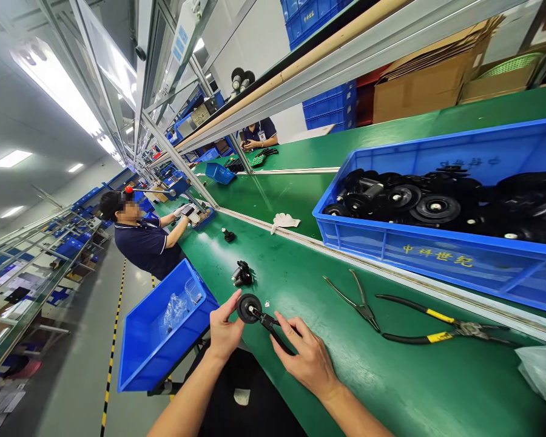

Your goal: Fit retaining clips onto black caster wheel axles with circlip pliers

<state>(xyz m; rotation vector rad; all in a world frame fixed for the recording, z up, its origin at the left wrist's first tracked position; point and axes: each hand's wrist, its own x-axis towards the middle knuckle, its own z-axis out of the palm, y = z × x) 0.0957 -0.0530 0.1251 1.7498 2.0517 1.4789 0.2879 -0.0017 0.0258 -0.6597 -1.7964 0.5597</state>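
Observation:
My left hand grips a round black wheel with a pale metal shaft at its centre. Closed round the handles of black pliers is my right hand. The pliers' tips reach the shaft in the middle of the wheel; whether they grip anything there is too small to tell. Just beyond my hands, a black part with a pale shaft lies on the green bench, and a similar part stands farther off. Tiny white bits lie near the pliers.
Slim pliers and larger pliers with black-and-yellow handles lie at right. Behind them, a blue crate holds many black wheels. A white glove rests near the rail. At left are a blue bin with plastic bags and a co-worker.

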